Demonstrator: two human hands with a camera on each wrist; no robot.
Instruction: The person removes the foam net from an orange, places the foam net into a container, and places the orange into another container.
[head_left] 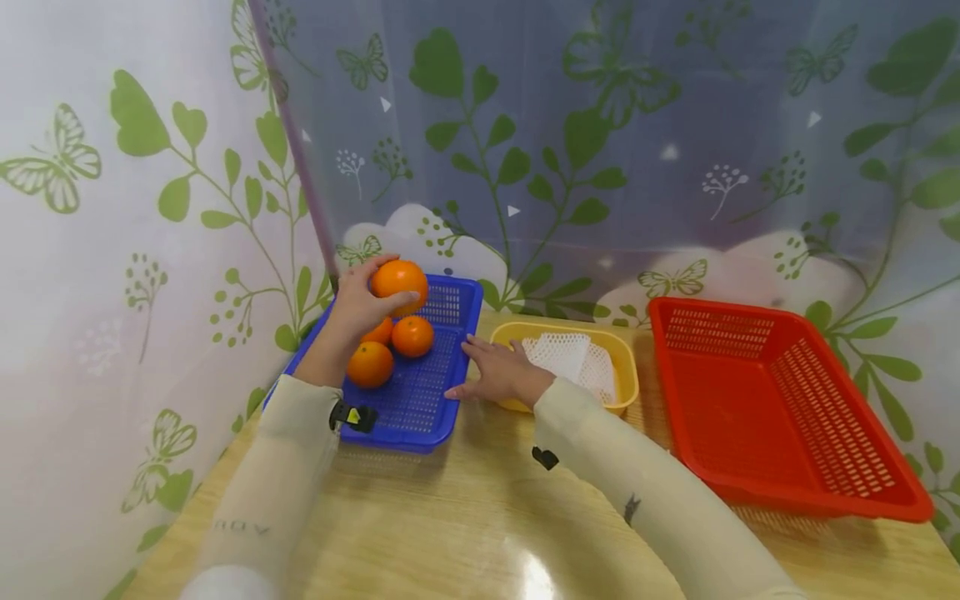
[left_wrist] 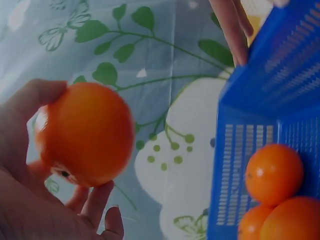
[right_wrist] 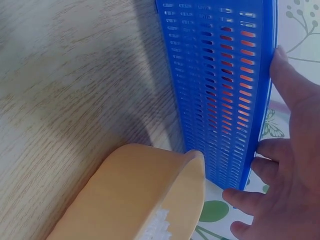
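Observation:
My left hand grips an orange above the far end of the blue basket. In the left wrist view, thumb and fingers curve round this orange, which is clear of the basket. Three more oranges lie together inside: one orange at the right, another orange nearer me, and a third orange partly hidden by the left hand. My right hand touches the basket's right rim with extended fingers; the right wrist view shows its fingertips along that rim.
Right of the blue basket stands a small yellow basket with white foam netting in it, partly beneath the right forearm. A large red basket stands farther right on the wooden table. A patterned curtain hangs behind.

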